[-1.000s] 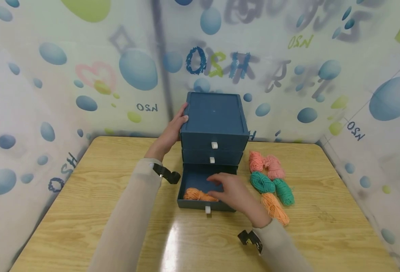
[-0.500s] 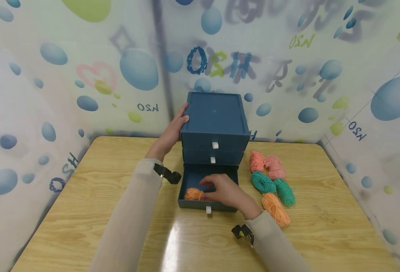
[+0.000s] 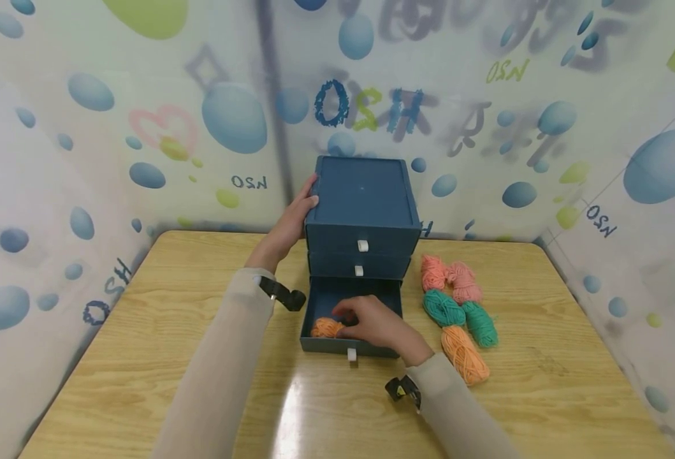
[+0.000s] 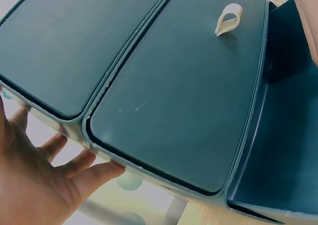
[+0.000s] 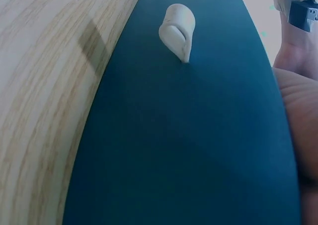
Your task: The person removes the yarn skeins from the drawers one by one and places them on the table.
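Note:
A dark blue drawer unit (image 3: 366,191) stands on the table, its bottom drawer (image 3: 326,296) pulled out. In that drawer lies a skein of orange yarn (image 3: 326,327). My right hand (image 3: 377,325) reaches over the drawer's front and grips the right part of the skein with thumb and curled fingers; the fingertips are partly hidden. In the right wrist view the drawer front (image 5: 184,135) with its white pull tab (image 5: 177,29) covers most of the picture. My left hand (image 3: 291,223) rests against the unit's left side, fingers extended along the edge.
Right of the unit lie two pink skeins (image 3: 463,282), two teal skeins (image 3: 479,324) and another orange skein (image 3: 465,355). The upper two drawers (image 4: 184,86) are closed. A patterned curtain (image 3: 228,191) hangs behind the wooden table (image 3: 199,306).
My right hand has moved left and down onto the orange skein in the drawer, and its fingers have closed in around it. The left hand stays against the unit.

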{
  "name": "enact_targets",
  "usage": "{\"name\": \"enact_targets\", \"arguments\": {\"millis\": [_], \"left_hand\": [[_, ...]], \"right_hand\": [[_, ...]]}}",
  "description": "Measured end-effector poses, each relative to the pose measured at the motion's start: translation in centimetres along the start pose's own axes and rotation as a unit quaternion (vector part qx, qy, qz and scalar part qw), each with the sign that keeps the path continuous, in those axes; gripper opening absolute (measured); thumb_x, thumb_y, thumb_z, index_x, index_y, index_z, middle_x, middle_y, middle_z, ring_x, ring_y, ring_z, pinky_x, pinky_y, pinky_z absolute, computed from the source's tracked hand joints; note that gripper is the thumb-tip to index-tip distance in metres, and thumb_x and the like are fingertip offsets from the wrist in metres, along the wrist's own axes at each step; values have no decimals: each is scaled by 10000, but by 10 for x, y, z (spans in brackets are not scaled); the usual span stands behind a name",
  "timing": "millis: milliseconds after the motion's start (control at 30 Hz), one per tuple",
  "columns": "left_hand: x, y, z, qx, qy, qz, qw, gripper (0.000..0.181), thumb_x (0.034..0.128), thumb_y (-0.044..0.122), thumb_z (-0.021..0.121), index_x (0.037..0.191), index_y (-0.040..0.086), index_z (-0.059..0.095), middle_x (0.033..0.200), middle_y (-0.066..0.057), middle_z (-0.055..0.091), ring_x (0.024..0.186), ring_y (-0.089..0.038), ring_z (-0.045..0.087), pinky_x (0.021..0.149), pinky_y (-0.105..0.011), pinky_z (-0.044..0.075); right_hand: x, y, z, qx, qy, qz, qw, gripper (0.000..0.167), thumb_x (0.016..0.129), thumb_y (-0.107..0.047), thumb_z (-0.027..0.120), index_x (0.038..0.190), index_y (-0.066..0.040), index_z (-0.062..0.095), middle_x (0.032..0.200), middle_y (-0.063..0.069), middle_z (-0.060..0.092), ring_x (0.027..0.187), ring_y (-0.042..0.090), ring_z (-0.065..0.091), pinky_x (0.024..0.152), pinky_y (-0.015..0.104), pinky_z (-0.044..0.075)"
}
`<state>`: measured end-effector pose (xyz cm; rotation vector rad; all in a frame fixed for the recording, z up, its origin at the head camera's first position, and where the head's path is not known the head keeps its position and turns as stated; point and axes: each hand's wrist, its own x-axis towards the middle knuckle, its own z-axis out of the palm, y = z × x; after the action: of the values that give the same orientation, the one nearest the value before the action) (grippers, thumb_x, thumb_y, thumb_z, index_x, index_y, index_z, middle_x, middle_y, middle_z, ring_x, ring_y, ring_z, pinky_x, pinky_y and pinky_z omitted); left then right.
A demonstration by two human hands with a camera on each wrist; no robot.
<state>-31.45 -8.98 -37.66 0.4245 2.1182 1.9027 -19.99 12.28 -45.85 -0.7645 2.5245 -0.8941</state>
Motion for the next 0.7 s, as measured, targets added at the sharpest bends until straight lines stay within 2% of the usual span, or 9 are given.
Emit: {"name": "enact_targets", "arguments": {"millis": [200,400,567,700], "left_hand": [[3,-5,-1,13,13,70,10000,561,1072,482,325,1572,556,82,1717,115,5,1558,-290,225,1141,-644,345],[3,-4,-2,43,-10,59,10000,581,1072,474,321,1586,530,58,1720,103,-17,1569,-296,191,1140,-659,333],[1,2,0,-48,-36,-14,10000,596,1080,437,321,1609,476,49,1723,88,-28,1581,-293,148,1147,-672,315],[-6,12,2,-94,-97,-71,9999,613,1086,392,319,1628,417,33,1727,62,-33,1584,-301,134,1150,-673,311]], "right_hand": [[3,0,0,-85,-130,16,9999,307,910,-152,757,1215,-130,724,1155,48,743,996,164,711,877,343,579],[6,0,0,-72,-314,-68,9995,288,921,-105,734,1209,-123,728,1115,42,751,963,145,703,854,313,576],[7,1,0,-40,-409,-150,9990,274,922,-86,728,1196,-102,731,1097,47,751,951,153,695,844,325,574],[7,2,0,-95,-410,-207,9989,262,923,-86,727,1185,-89,733,1090,54,753,954,164,698,833,309,573]]}}
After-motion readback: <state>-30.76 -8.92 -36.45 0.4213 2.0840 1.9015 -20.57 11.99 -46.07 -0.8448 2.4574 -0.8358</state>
